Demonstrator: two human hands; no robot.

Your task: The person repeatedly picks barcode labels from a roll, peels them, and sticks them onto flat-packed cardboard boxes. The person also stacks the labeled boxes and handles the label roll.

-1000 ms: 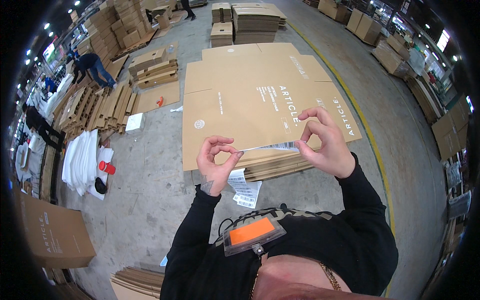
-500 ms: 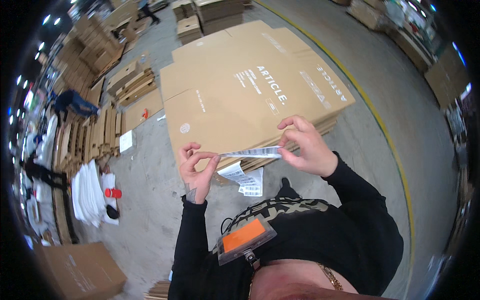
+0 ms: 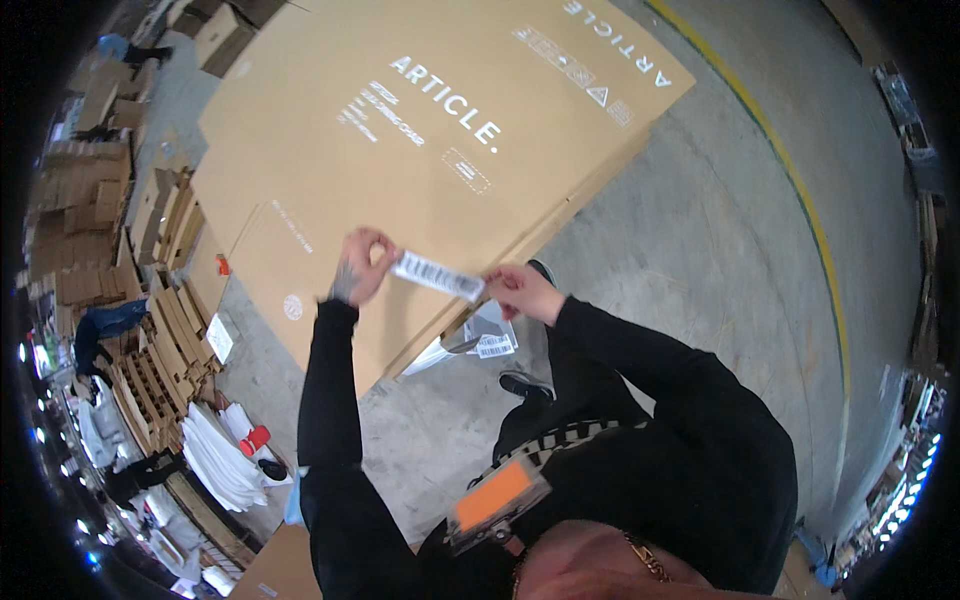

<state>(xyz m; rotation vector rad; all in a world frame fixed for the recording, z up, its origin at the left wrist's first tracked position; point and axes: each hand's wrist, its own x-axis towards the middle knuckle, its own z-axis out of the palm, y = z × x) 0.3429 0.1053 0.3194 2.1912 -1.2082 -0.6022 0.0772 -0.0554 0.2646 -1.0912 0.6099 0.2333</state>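
A narrow white barcode label [image 3: 438, 275] is stretched between my two hands. My left hand [image 3: 362, 266] pinches its left end and my right hand [image 3: 520, 292] pinches its right end. Both hold it just above the near edge of a large flat brown cardboard sheet [image 3: 400, 150] with white print, the top one of a stack lying on the concrete floor. Black sleeves cover both of my forearms.
More white label sheets [image 3: 485, 335] lie on the floor by my black shoe [image 3: 523, 385]. Stacks of flat cardboard and pallets [image 3: 150, 300] stand at the left, with white sheets and a red object [image 3: 254, 440]. A yellow floor line [image 3: 800, 200] curves at the right. A person in blue [image 3: 105, 322] bends at the far left.
My head has dropped closer to the cardboard stack. Both hands have moved the label down and forward over the sheet's near edge, still holding its two ends.
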